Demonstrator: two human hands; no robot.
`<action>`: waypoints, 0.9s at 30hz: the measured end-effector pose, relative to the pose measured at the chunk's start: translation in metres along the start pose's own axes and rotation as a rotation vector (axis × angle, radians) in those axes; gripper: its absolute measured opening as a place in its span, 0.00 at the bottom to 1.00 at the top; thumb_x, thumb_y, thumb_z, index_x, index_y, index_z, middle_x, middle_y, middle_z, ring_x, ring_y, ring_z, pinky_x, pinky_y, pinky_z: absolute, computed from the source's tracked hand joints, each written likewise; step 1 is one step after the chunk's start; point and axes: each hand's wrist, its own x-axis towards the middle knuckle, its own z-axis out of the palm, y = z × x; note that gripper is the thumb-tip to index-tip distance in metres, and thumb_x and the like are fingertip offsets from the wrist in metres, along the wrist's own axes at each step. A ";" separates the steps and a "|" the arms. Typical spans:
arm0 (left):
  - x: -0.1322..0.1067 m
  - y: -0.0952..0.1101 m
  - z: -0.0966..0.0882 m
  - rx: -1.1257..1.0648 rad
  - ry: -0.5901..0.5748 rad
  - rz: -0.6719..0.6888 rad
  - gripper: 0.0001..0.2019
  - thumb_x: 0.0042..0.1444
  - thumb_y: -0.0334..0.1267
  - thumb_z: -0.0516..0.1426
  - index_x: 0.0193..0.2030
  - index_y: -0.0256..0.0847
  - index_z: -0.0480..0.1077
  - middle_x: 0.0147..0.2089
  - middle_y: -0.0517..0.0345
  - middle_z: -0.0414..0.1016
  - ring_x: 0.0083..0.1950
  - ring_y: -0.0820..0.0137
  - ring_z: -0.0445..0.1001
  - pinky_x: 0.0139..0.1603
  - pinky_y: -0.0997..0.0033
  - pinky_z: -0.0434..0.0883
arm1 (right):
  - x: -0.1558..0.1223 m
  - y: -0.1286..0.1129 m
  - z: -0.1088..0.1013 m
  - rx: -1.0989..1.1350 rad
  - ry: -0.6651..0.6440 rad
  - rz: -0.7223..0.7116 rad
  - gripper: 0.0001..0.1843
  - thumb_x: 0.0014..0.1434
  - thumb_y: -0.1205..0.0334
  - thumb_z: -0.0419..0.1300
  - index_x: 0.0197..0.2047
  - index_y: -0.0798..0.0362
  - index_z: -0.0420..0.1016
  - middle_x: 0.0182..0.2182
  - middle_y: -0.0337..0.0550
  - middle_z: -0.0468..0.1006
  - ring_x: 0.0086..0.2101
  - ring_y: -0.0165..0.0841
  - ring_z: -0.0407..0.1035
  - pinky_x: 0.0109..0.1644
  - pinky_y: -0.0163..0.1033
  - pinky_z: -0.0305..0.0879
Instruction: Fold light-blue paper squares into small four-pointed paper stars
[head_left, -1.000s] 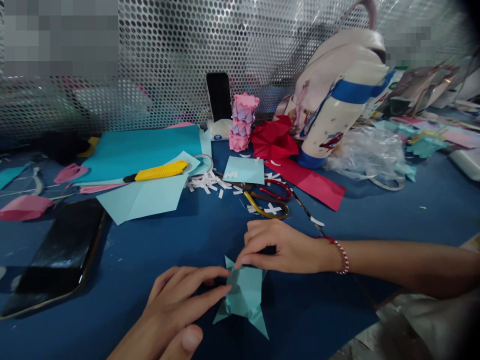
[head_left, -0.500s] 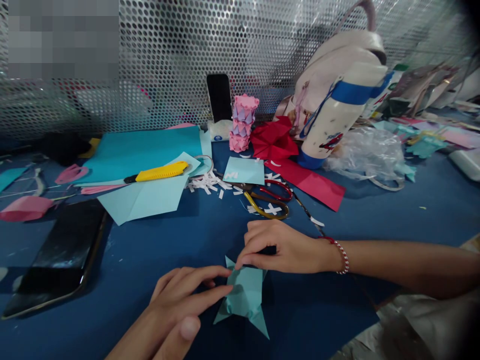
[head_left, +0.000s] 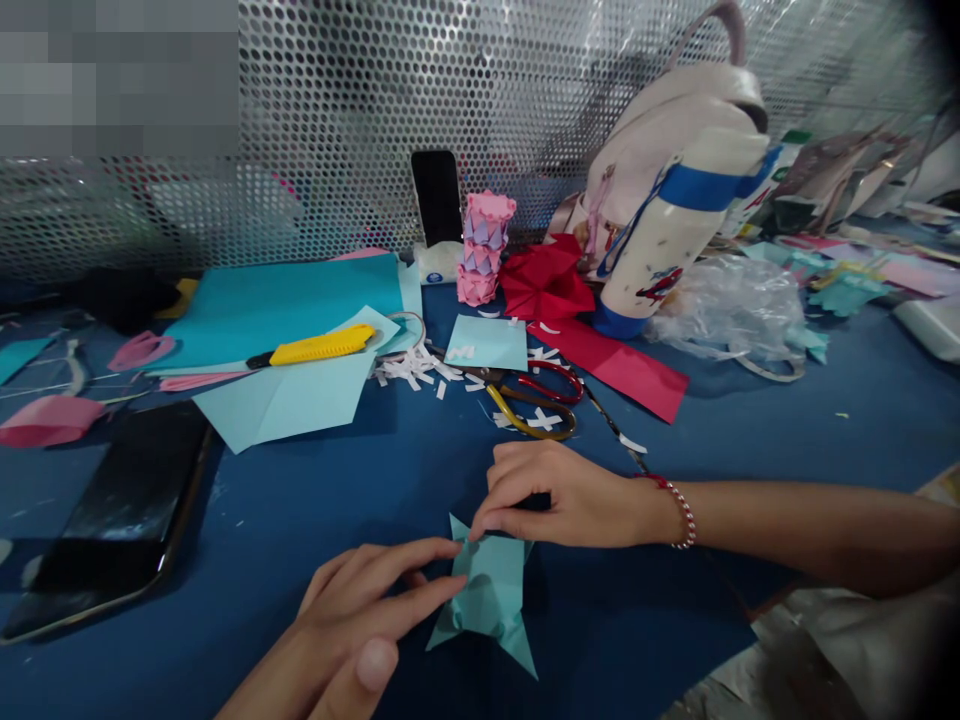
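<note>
Upper right, a bottle [head_left: 679, 235] and backpack [head_left: 660, 110] hide their contents. Lower centre, the left hand [head_left: 360, 605], fingers spread, touches teal origami [head_left: 495, 580]; the right hand [head_left: 559, 495] pinches it.

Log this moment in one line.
left hand: touching left side of folded, pointed teal paper | right hand: touching its upper left corner

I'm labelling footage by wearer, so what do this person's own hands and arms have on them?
The left hand and right hand are ungloved. The right wrist wears a red-and-white bracelet with a thin red cord section. No sleeve shows on the visible forearms.
</note>
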 end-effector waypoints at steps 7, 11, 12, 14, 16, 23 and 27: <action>-0.002 0.006 -0.007 -0.037 -0.012 0.019 0.34 0.77 0.67 0.35 0.71 0.68 0.76 0.69 0.62 0.82 0.56 0.59 0.84 0.63 0.57 0.77 | 0.000 0.000 0.001 0.003 0.002 0.011 0.13 0.79 0.58 0.64 0.48 0.53 0.91 0.34 0.41 0.85 0.39 0.32 0.70 0.45 0.36 0.67; 0.001 0.008 -0.017 -0.040 -0.011 0.031 0.28 0.78 0.63 0.42 0.72 0.68 0.75 0.69 0.67 0.81 0.56 0.61 0.83 0.64 0.59 0.77 | -0.001 0.000 0.001 -0.001 -0.003 0.018 0.14 0.79 0.57 0.63 0.48 0.52 0.91 0.34 0.41 0.84 0.39 0.32 0.70 0.44 0.36 0.66; 0.001 0.009 -0.020 -0.039 -0.010 0.033 0.27 0.78 0.63 0.43 0.71 0.69 0.75 0.69 0.67 0.81 0.56 0.61 0.83 0.64 0.59 0.77 | -0.001 0.000 0.000 0.001 -0.003 0.017 0.14 0.79 0.56 0.63 0.48 0.52 0.91 0.34 0.41 0.84 0.38 0.32 0.70 0.44 0.36 0.66; 0.002 0.010 -0.024 -0.026 -0.009 0.033 0.27 0.77 0.63 0.43 0.71 0.68 0.75 0.69 0.67 0.82 0.57 0.60 0.82 0.64 0.57 0.77 | -0.001 0.000 0.000 0.000 -0.006 0.015 0.14 0.80 0.56 0.63 0.48 0.52 0.91 0.33 0.41 0.84 0.38 0.32 0.70 0.44 0.37 0.66; 0.001 0.010 -0.025 -0.012 -0.015 0.030 0.28 0.77 0.65 0.44 0.71 0.68 0.75 0.69 0.67 0.81 0.59 0.58 0.82 0.66 0.55 0.76 | -0.001 0.000 0.000 -0.001 -0.006 0.006 0.14 0.79 0.57 0.63 0.48 0.53 0.91 0.33 0.41 0.84 0.38 0.32 0.70 0.44 0.37 0.66; -0.003 0.003 -0.008 0.080 0.000 0.012 0.23 0.79 0.63 0.47 0.69 0.73 0.77 0.68 0.70 0.82 0.58 0.60 0.82 0.67 0.57 0.74 | -0.001 0.001 0.000 0.006 0.002 0.004 0.14 0.79 0.58 0.64 0.48 0.53 0.90 0.34 0.41 0.85 0.38 0.32 0.70 0.44 0.36 0.67; -0.001 0.004 -0.003 0.125 -0.031 -0.009 0.22 0.82 0.60 0.44 0.68 0.76 0.76 0.68 0.74 0.82 0.57 0.61 0.82 0.66 0.58 0.74 | 0.000 0.000 0.000 0.007 0.001 0.013 0.14 0.79 0.56 0.63 0.48 0.52 0.90 0.35 0.42 0.86 0.38 0.32 0.71 0.45 0.37 0.67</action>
